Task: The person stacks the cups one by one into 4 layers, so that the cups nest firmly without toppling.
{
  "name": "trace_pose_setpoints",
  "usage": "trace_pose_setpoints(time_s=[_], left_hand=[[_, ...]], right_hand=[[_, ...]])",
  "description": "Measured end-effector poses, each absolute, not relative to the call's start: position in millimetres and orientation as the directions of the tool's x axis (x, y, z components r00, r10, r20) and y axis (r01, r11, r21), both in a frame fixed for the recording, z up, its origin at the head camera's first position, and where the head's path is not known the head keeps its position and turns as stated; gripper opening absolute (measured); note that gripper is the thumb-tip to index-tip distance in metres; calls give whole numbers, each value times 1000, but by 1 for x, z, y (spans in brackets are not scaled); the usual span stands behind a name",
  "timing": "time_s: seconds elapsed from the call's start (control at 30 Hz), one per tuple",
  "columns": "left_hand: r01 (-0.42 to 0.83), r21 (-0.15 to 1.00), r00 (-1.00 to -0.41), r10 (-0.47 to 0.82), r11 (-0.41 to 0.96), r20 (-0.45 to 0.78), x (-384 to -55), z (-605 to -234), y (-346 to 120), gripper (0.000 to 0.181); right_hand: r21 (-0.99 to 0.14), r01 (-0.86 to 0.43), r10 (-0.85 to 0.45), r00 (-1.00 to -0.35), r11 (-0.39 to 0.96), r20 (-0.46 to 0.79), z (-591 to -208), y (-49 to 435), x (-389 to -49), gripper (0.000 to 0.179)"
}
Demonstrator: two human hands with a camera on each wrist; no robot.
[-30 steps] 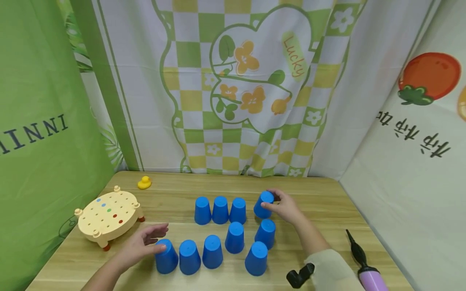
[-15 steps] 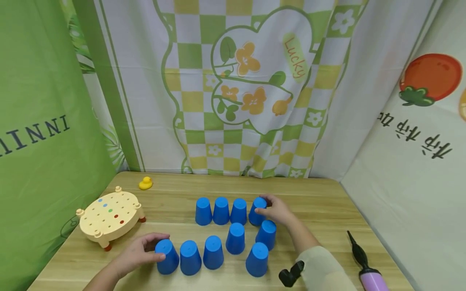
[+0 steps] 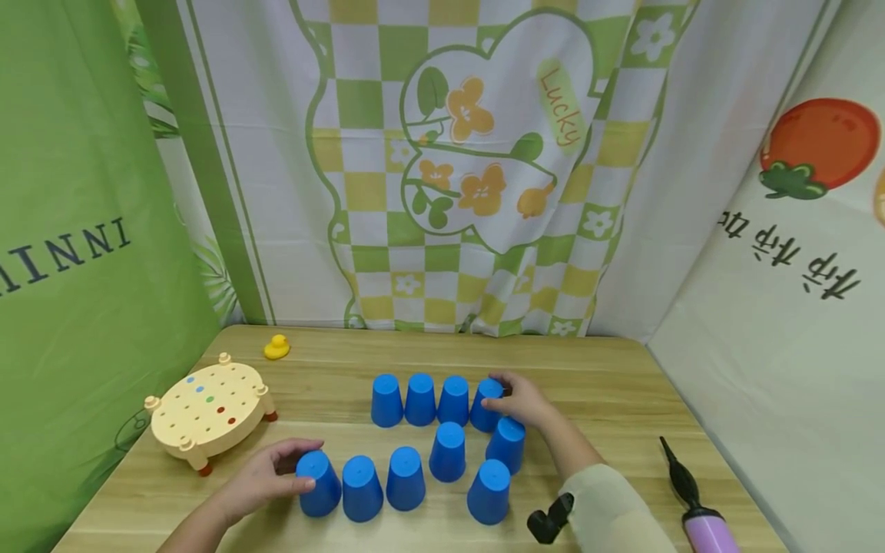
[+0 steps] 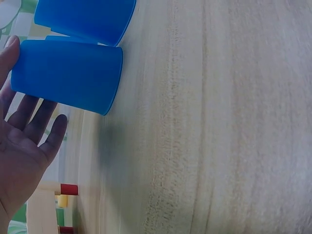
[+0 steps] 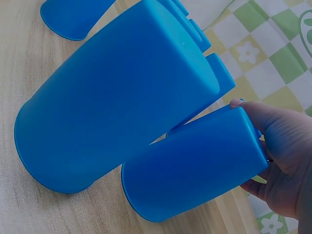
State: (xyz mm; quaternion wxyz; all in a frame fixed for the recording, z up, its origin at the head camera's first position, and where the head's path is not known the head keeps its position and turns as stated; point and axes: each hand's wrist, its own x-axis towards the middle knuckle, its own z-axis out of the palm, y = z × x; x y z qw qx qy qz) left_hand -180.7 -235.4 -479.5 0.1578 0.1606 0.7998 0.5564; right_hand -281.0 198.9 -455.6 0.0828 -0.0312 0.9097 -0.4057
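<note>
Several blue cups stand upside down on the wooden table. My left hand (image 3: 265, 480) has its thumb and fingers around the front-left blue cup (image 3: 320, 487); in the left wrist view the thumb is at the top end of that cup (image 4: 68, 73), with fingers behind it. At the right end of the back row, my right hand (image 3: 523, 400) grips a blue cup (image 3: 483, 411) near its top. That same cup (image 5: 190, 165) shows in the right wrist view, pinched at its raised base, while a nearer cup (image 5: 112, 97) fills much of the picture.
Between the hands stand other blue cups, among them a middle one (image 3: 448, 453) and a front-right one (image 3: 488, 493). A cream pegboard stool (image 3: 200, 415) is at the left, a yellow duck (image 3: 277, 348) behind it. A purple-and-black pump (image 3: 698, 514) lies at the right.
My right hand has brought its cup left, against the end of the back row, and the cup now stands upright. My left hand has closed in around the front-left cup.
</note>
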Motion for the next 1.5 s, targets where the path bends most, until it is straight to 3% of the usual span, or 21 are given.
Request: trace_pose_setpoints(time_s=[0.4,0.73,1.1,1.5], left_hand=[[121,923,-894,444,364,-58,-181,-479,-238,58],[127,923,-891,450,362,-54,-181,-477,-236,64],[80,905,-966,255,418,-32,-189,-475,-233,61],[18,896,-992,122,444,-40,-217,-455,-207,65]], right_hand=[[-772,2,-144,-982,636,-122,-453,207,-274,63],[-787,-81,-172,-985,612,-31,-445,223,-258,59],[-787,-106,-164,-987,608,6,-451,234,-236,56],[-816,-69,-168,-985,574,-35,-461,238,-218,57]])
